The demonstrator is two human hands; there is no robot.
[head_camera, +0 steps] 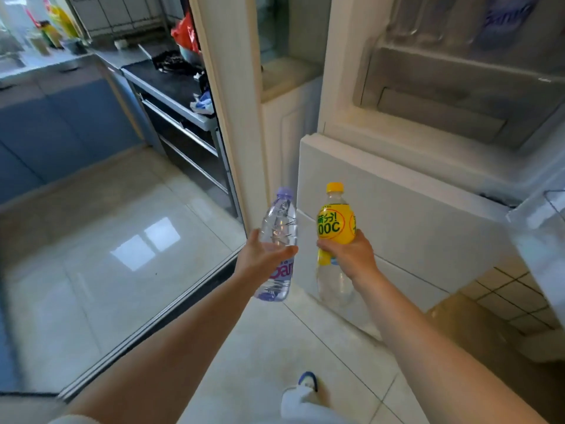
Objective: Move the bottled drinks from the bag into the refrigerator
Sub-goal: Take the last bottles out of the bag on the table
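left hand (265,255): grip round clear water bottle (278,240) | right hand (348,254): grip round yellow drink bottle (335,223) | both upright, near open refrigerator (428,123), ready for shelving

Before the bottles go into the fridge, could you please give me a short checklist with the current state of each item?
1. Left hand has a grip on the water bottle: ok, fingers curled round its middle.
2. Right hand has a grip on the yellow bottle: ok, held at the label.
3. Both caps on: ok, purple cap and yellow cap in place.
4. Fridge open: ok, the upper compartment is exposed, with a drawer visible.
5. Free space for two bottles inside: cannot tell, interior is blurred.
6. Bag emptied: cannot tell, no bag in view.
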